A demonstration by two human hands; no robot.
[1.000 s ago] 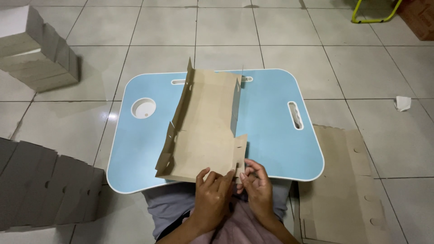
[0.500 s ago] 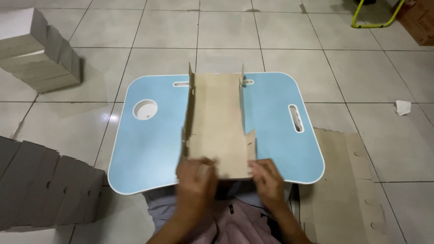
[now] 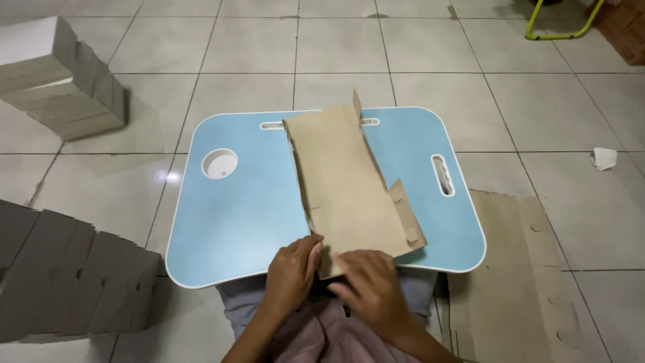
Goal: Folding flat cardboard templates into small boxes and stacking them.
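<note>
Two hands [image 3: 332, 279] pinching cardboard blank's [image 3: 346, 181] near edge, blue lap table [image 3: 235, 215] beneath

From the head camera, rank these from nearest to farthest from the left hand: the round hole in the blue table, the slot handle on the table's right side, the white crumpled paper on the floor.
Measured from the left hand:
1. Round hole, up and to the left in the blue table.
2. Slot handle, across the table near its right edge.
3. White crumpled paper, far right on the floor tiles.

Bare forearms and hands without rings or sleeves, a pinkish-mauve top and grey shorts at the lap.
</note>
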